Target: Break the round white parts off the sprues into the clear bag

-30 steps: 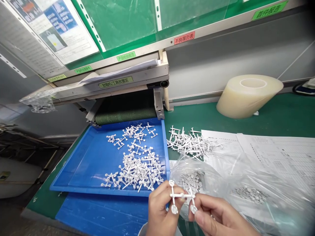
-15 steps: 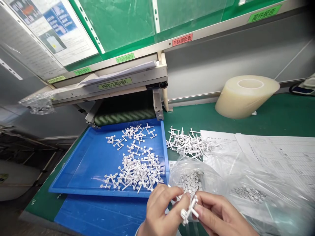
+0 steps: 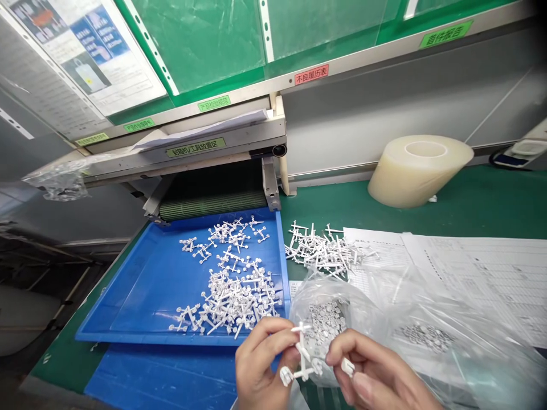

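Note:
My left hand (image 3: 267,361) pinches a branched white plastic piece (image 3: 303,356) that has small round parts at its ends. Between the fingertips of my right hand (image 3: 371,370) is a small white part (image 3: 347,367), apart from the branched piece. Just beyond both hands lies an open clear bag (image 3: 299,302) with many small round parts inside. A blue tray (image 3: 141,290) on the left holds a heap of similar branched white pieces (image 3: 239,296). Bare white sticks (image 3: 320,247) are piled on the green table right of the tray.
A second clear bag (image 3: 478,341) with small parts lies at the right over printed sheets (image 3: 482,262). Behind them stands a roll of clear film (image 3: 414,176). A conveyor end (image 3: 213,202) overhangs the tray's back edge, beneath a metal shelf (image 3: 231,136).
My hands have moved apart. The branched piece is now upright in my left hand, and a small white part shows separately in my right fingers. The view has shifted slightly.

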A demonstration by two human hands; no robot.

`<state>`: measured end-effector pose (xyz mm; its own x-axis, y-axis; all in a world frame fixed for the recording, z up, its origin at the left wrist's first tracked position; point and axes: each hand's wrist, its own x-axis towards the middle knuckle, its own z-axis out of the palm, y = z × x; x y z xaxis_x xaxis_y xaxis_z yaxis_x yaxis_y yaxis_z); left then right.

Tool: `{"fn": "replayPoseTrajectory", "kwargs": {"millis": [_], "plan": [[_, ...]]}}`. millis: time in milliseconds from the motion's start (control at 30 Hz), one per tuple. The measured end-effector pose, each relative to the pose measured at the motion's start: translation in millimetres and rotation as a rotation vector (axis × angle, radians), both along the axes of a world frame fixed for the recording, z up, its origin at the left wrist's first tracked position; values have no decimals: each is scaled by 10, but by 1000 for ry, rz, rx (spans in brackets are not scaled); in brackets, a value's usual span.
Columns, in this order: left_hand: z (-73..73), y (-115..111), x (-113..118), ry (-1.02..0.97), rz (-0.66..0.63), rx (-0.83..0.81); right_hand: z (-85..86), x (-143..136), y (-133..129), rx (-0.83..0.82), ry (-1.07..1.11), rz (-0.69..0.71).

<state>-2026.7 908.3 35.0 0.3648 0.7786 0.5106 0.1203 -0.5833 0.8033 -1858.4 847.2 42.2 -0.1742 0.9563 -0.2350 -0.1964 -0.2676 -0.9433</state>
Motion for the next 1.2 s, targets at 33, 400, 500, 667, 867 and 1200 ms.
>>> {"fn": "replayPoseTrajectory", "kwargs": {"millis": [33,400,500,667,867,1200], "plan": [[-5,-4,14,-11,8,-32,-12,17,4,-80,169,50],[-101,-75,174,-32,45,-599,-803,982,-465,30,-1110,-246],[-106,-97,199,6,-18,-600,-823,965,-473,176,-1254,-215],[-96,-113,202,131,-156,-506,-237,530,-266,77,-810,-116],[-140,-52,179,202,-369,-304,147,237,105,-33,-188,7],[-90,-12,179,218,-384,-193,-158,159,107,-245,253,46]]}}
